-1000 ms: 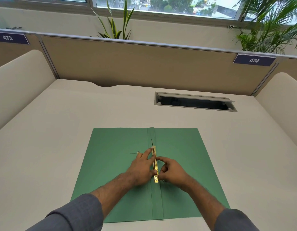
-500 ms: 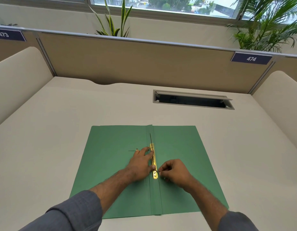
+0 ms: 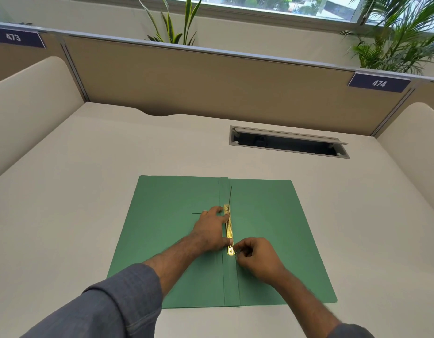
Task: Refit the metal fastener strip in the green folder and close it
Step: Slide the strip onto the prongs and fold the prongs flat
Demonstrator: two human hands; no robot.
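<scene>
- The left hand (image 3: 211, 230) lies flat, palm down, on the left leaf of the open green paper folder (image 3: 267, 230). Its forearm comes in from the lower left in a grey sleeve (image 3: 108, 306).
- The fingers (image 3: 217, 211) of the left hand are stretched out and press against the left edge of the long gold-coloured metal fastener strip (image 3: 228, 228); they hold nothing.
- The right hand (image 3: 257, 257) is curled, with thumb and forefinger pinched together just beside the near end of the strip. They seem to hold a thin metal prong there, but it is too small to tell surely.
- The strip lies along the centre fold of the folder, between the two hands. A second thin prong (image 3: 230, 195) stands up from its far end.
- The folder lies open and flat on the cream-coloured counter (image 3: 89, 191).
- A grey cable tray (image 3: 287, 142) is set into the counter beyond the folder; its inside is dark.
</scene>
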